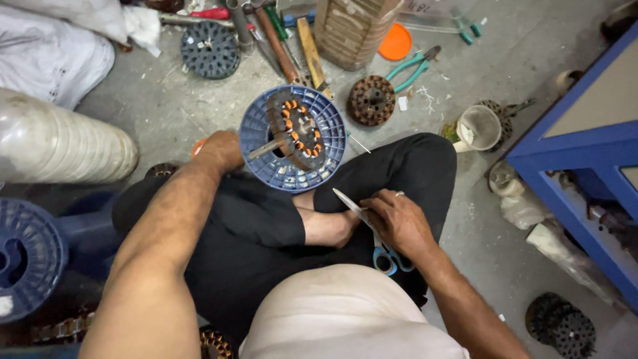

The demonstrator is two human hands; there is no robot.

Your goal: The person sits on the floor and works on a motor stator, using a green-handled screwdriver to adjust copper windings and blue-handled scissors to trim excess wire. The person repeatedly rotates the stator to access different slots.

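Our right hand (pixel 399 219) holds blue scissors (pixel 372 233), blades pointing up-left toward the wound motor core (pixel 296 129) on the blue spool (pixel 292 138). Our left hand (pixel 219 149) rests closed beside that spool, nearer it.

Left hand (pixel 219 151) outstretched, right hand (pixel 397 219) curled.

Upper frame, on the concrete floor (pixel 166 106): dark slotted disc (pixel 211 49), brown stator core (pixel 371 100), teal-handled pliers (pixel 413 68), orange lid (pixel 396 42). White cup (pixel 478 127) right of centre. Blue cabinet (pixel 585 159) at right edge. Blue spool (pixel 26 256) lower left, clear plastic roll (pixel 60 143) above it.
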